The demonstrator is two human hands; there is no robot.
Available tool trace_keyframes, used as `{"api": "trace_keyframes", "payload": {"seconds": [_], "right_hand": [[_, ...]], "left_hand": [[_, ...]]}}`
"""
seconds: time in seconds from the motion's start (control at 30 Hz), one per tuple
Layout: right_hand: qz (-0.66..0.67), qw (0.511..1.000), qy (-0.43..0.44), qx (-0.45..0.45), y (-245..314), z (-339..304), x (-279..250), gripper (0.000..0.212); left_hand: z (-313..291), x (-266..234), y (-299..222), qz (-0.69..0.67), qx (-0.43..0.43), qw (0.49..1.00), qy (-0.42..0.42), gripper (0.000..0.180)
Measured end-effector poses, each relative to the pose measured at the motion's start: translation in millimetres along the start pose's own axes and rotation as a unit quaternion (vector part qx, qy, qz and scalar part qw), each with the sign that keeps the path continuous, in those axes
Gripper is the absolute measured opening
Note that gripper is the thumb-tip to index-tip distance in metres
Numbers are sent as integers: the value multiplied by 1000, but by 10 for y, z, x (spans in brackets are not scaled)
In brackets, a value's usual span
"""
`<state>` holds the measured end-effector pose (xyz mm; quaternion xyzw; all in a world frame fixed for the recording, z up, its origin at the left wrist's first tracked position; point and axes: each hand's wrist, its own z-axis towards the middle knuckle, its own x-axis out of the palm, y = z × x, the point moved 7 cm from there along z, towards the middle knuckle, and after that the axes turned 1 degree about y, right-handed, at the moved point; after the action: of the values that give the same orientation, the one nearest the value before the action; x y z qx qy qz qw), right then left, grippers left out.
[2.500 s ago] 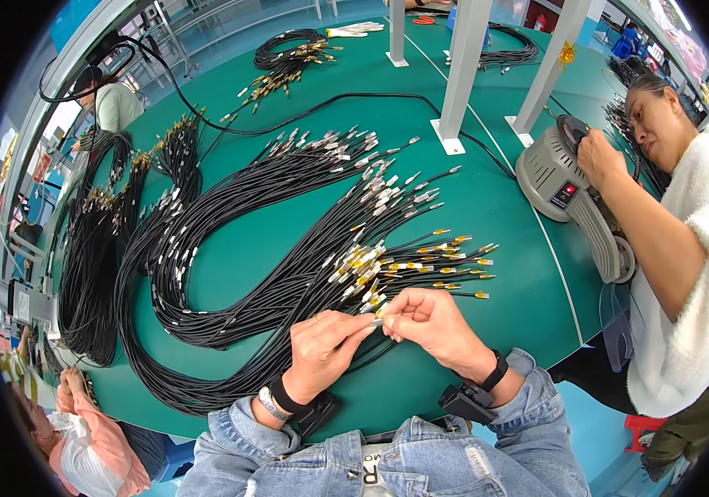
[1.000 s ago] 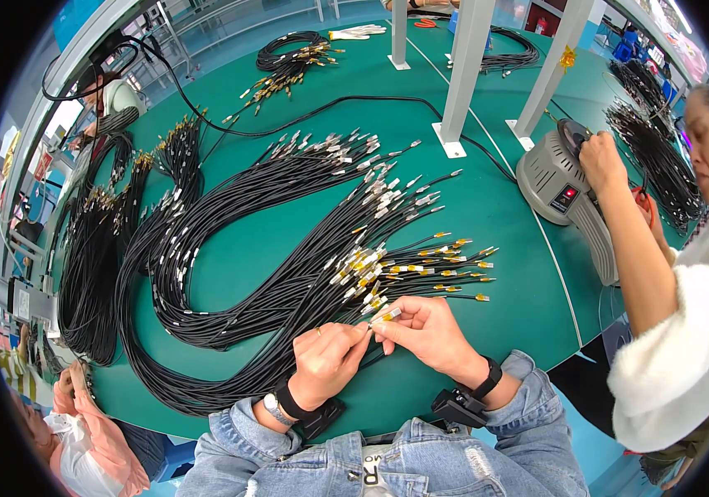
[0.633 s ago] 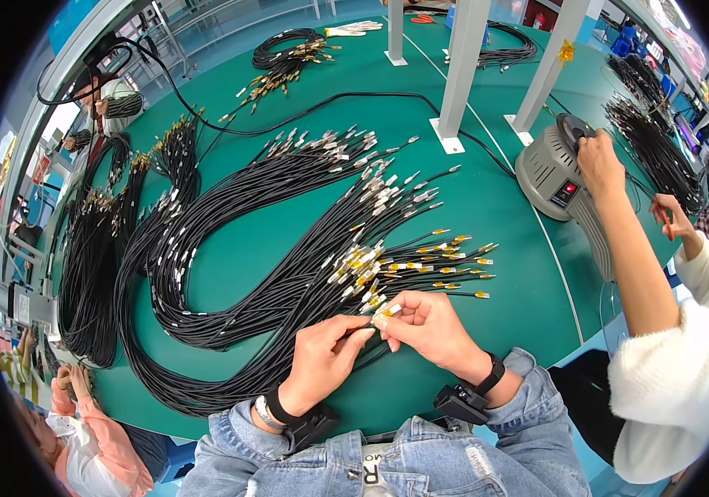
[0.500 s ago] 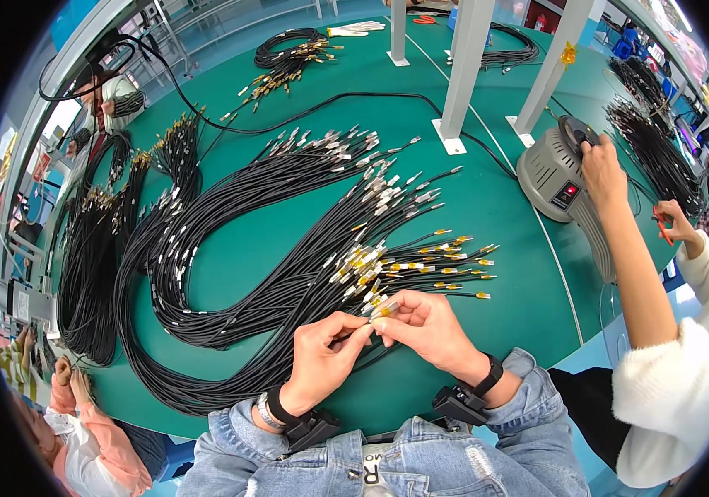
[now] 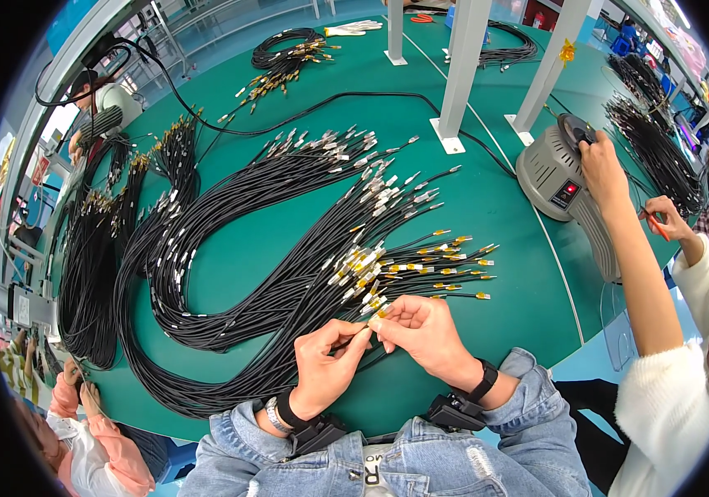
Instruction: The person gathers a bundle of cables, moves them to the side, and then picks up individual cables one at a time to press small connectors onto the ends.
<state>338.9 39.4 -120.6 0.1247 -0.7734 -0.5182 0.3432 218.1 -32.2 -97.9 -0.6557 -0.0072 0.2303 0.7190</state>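
My left hand (image 5: 327,358) pinches a thin black cable near its end, thumb against forefinger. Beside it, nearly touching, my right hand (image 5: 423,333) pinches the same end, where a small yellow tag shows between the fingertips; the fingers cover most of it. Just beyond my hands lies a large curved bundle of black cables (image 5: 230,319). Many of its near ends carry yellow and white tags (image 5: 363,269), fanned out to the right. Farther back, the other ends of the bundle have white sleeves and metal tips (image 5: 346,145).
Grey posts (image 5: 460,79) rise from the green table (image 5: 495,348). At right, a co-worker's hand (image 5: 605,170) rests on a grey machine (image 5: 549,174) with a red-lit switch; the other holds a red-handled tool (image 5: 658,228). More cable bundles (image 5: 89,282) lie left. A black cord (image 5: 330,101) crosses behind.
My hands have hardly moved; the right fingers have shifted slightly on the tagged end. At right the co-worker has leaned in, and the hand with the red-handled tool has moved a little.
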Motion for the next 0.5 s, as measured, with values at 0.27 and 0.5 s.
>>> {"api": "trace_keyframes", "payload": {"seconds": [0.27,0.5], "right_hand": [[6,1000,0,-2,13,-10,-18,10],[-1,1000,12,16,14,-11,-39,11]], "left_hand": [[-31,11,-2,-39,-22,999,13,4],[-54,-3,14,-58,-20,998,20,5]]}}
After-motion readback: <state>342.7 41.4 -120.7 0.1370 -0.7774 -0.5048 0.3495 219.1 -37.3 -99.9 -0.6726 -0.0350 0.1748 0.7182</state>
